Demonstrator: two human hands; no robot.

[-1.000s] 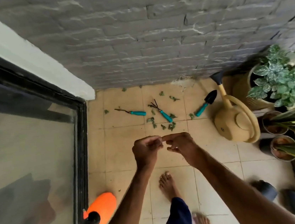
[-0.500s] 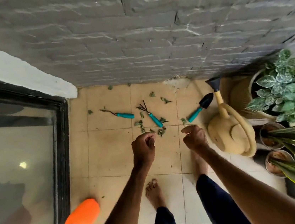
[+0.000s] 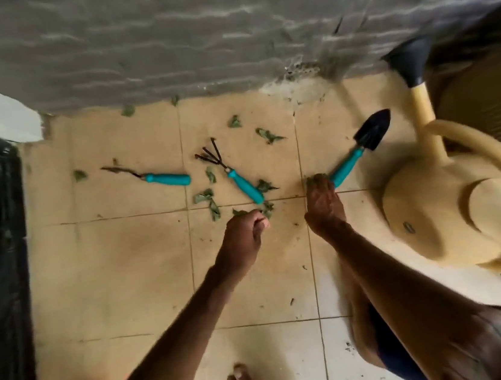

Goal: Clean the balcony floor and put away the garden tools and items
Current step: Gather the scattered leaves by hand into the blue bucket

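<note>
Tiled floor [image 3: 126, 268]; left hand [image 3: 242, 235] hovers fisted.

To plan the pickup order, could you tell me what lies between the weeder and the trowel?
The rake, with a few leaves around it; the head view shows this.

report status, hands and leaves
Left hand curled over leaves by rake, grip unclear. Right hand at leaf clump beside trowel handle. Watering can close on right.
</note>
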